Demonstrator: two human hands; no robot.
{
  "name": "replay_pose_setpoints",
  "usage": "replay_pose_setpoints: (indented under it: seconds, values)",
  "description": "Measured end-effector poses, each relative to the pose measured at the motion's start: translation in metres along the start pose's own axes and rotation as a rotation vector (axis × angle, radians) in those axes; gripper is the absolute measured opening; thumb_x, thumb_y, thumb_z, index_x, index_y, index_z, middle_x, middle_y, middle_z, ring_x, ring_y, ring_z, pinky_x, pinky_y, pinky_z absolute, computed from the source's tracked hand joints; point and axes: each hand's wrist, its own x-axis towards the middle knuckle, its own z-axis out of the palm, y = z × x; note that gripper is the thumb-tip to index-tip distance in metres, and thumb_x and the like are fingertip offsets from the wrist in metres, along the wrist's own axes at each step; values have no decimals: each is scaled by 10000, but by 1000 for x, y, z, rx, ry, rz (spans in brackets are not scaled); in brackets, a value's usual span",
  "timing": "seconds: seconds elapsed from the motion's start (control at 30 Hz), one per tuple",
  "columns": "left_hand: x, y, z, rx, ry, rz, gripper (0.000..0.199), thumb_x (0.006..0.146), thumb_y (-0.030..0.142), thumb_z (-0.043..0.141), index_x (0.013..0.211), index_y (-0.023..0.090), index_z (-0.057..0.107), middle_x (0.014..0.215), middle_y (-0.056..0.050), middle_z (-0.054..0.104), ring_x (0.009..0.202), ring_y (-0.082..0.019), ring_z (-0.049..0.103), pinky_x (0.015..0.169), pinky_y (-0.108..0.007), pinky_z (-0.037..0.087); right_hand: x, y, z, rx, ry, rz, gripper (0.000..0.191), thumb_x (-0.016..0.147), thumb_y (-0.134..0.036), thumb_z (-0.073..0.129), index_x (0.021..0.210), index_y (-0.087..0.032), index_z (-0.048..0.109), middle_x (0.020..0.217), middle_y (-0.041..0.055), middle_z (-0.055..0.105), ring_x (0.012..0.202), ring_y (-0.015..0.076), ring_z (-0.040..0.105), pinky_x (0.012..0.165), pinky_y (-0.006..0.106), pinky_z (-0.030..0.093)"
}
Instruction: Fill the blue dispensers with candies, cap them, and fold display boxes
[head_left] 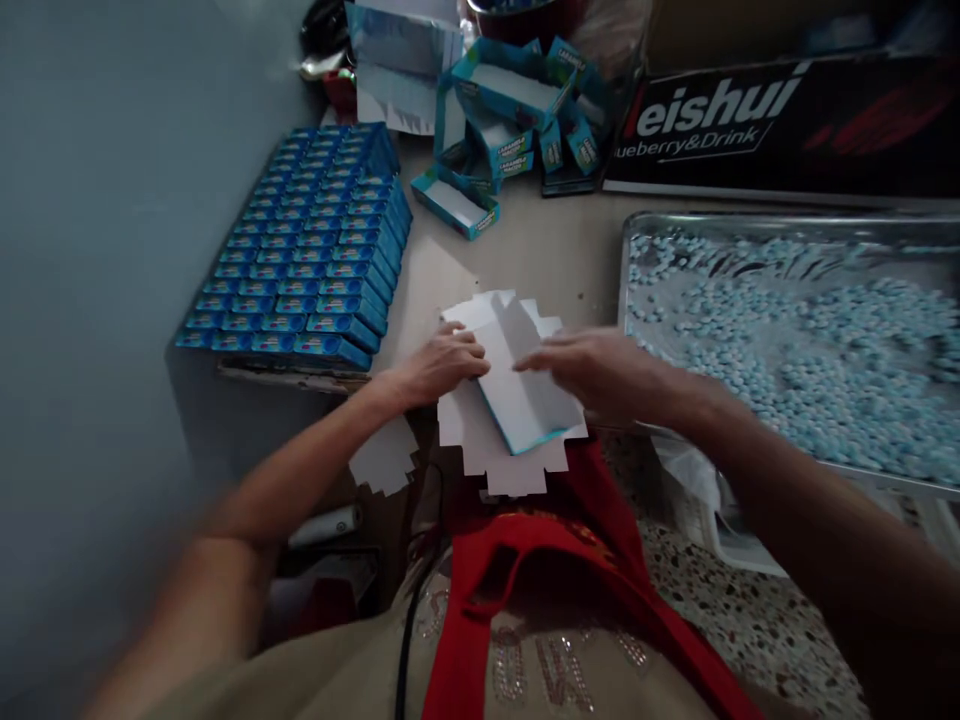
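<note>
A white cardboard piece [517,385] with blue edges, partly folded, lies at a slant on a stack of flat white die-cut sheets [476,445] at the table's front edge. My left hand [444,366] is closed on the piece's left side, its fingers bent over the edge. From the right, my right hand [581,368] reaches over the piece, slightly blurred, with its fingertips at the raised right flap. Whether those fingers pinch the card is hidden.
Rows of small blue boxes [300,250] stand at the left. Open blue trays [456,200] are piled at the back. A metal tray [628,290] of blue and white pieces lies right, below a black carton [720,140]. More white sheets [384,455] lie lower left.
</note>
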Motion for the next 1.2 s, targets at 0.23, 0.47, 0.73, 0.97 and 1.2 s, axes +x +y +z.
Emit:
replay_pose_setpoints:
  seconds: [0.23,0.47,0.73,0.97,1.2]
  values:
    - [51,-39,-62,-33,-121,21,237,957,119,575,927,257,765,1399,-42,682,1430,-250,486,1211,-417,315,15,50,22,-69,23,-99,235,1025,-188,583,1068,-276,796,1168,47,782,1213,240,637,1164,472,366]
    - [-12,69,-32,33,104,-586,243,1041,383,588,1144,200,713,1092,-117,738,1069,-277,659,854,-356,496,25,5,58,-53,159,44,401,1077,-145,404,1343,-241,688,1123,97,746,1019,234,615,960,391,418]
    - [-17,50,14,-326,87,-792,313,1107,350,415,1036,221,691,998,-81,765,934,-254,701,734,-332,433,45,13,69,-48,215,-40,409,1082,-138,326,1259,-216,687,1319,136,620,1199,249,544,1027,406,464]
    - [-23,55,21,-200,255,-778,209,1026,318,609,1215,241,654,1175,-124,721,1137,-298,637,934,-406,489,29,11,92,-238,106,-79,427,1080,-205,426,1488,-150,541,1244,167,630,1211,303,500,1006,435,448]
    - [-18,90,59,78,176,-774,240,1050,336,538,1177,193,683,1120,-150,684,1051,-330,601,893,-463,469,31,3,98,-261,64,36,259,1097,-251,419,1096,-160,662,1101,144,652,1007,284,516,876,391,378]
